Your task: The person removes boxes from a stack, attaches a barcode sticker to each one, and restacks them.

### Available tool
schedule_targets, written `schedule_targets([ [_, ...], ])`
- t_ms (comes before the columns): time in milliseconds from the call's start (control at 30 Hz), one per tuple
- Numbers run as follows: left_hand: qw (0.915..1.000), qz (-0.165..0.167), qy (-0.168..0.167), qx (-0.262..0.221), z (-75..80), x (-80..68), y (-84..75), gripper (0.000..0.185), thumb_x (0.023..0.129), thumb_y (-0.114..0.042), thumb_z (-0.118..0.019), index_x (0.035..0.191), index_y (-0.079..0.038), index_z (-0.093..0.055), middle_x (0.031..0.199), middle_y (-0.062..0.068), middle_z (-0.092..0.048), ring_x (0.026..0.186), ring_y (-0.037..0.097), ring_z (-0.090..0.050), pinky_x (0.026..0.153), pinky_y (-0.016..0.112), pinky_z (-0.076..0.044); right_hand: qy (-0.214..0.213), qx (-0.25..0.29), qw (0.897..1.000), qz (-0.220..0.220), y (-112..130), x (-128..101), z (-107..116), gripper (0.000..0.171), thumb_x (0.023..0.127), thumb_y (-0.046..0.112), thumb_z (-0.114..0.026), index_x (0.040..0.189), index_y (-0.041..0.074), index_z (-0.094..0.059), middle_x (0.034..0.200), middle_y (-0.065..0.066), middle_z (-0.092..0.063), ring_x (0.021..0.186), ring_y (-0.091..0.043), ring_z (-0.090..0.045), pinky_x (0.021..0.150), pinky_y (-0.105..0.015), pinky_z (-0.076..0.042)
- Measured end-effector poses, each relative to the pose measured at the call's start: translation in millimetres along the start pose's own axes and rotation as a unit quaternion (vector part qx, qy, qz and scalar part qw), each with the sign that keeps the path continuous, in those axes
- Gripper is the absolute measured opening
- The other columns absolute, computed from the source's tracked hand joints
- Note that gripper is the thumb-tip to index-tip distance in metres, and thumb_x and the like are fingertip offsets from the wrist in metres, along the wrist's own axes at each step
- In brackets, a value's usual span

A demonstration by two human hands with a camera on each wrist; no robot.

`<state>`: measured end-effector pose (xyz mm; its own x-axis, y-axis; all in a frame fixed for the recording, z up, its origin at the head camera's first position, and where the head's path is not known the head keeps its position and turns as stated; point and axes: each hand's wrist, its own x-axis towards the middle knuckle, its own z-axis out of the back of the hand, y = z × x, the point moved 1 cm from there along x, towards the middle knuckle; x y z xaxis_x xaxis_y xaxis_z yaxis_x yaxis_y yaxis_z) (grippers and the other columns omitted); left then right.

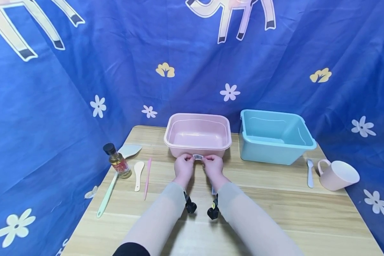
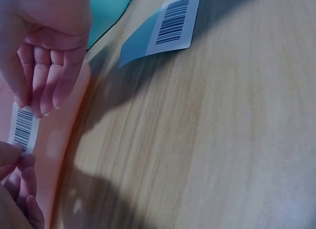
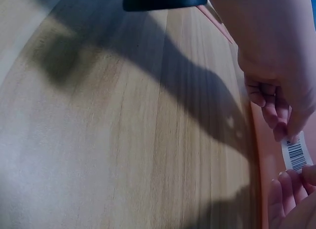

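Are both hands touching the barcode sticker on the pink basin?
Touching. The head view shows the left hand and right hand pinching the ends of the barcode sticker on the pink basin.

Head view is bright and evenly lit, colours pop, with soft short shadows under the forearms on the table (image 1: 275, 213). Edges bend like a fisheye. Both wrist views are way softer: fingers (image 2: 47, 86) close to the lens go blurry and washed-out, with big dark shadows across the wood beside them.
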<state>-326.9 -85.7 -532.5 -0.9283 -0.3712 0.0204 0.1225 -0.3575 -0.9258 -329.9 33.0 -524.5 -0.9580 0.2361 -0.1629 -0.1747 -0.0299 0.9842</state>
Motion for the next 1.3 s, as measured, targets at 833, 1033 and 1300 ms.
schedule_targets([
  [833, 0.9982, -0.023, -0.033, 0.044, -2.7, 4.8, -9.9, 0.013, 0.089, -0.017, -0.073, 0.083, -0.005, -0.074, 0.079, 0.005, -0.07, 0.08, 0.025, -0.064, 0.078, 0.042, -0.049, 0.013, 0.029, 0.999, -0.027, 5.7, 0.3, -2.3, 0.013, 0.091, 0.0, -0.066, 0.101, -0.008, -0.069, 0.1, -0.03, -0.067, 0.067, -0.017, -0.063, 0.082, -0.05, -0.055],
  [1033, 0.9983, -0.023, -0.033, 0.042, -2.7, 4.5, -11.9, 0.014, 0.089, -0.018, -0.073, 0.082, -0.006, -0.074, 0.08, 0.005, -0.071, 0.082, 0.027, -0.065, 0.08, 0.043, -0.049, 0.016, 0.038, 0.999, -0.029, 5.0, -0.1, -1.6, 0.013, 0.09, -0.002, -0.067, 0.101, -0.009, -0.068, 0.1, -0.031, -0.067, 0.071, -0.023, -0.066, 0.082, -0.05, -0.055],
  [1300, 0.9987, -0.016, -0.029, 0.038, -4.1, 5.3, -11.7, 0.012, 0.088, -0.016, -0.074, 0.083, -0.005, -0.074, 0.08, 0.005, -0.071, 0.082, 0.026, -0.064, 0.081, 0.042, -0.049, 0.026, 0.039, 0.998, -0.031, 4.1, 0.3, -0.9, 0.016, 0.09, -0.001, -0.066, 0.104, -0.009, -0.068, 0.102, -0.031, -0.067, 0.08, -0.031, -0.068, 0.082, -0.051, -0.055],
])
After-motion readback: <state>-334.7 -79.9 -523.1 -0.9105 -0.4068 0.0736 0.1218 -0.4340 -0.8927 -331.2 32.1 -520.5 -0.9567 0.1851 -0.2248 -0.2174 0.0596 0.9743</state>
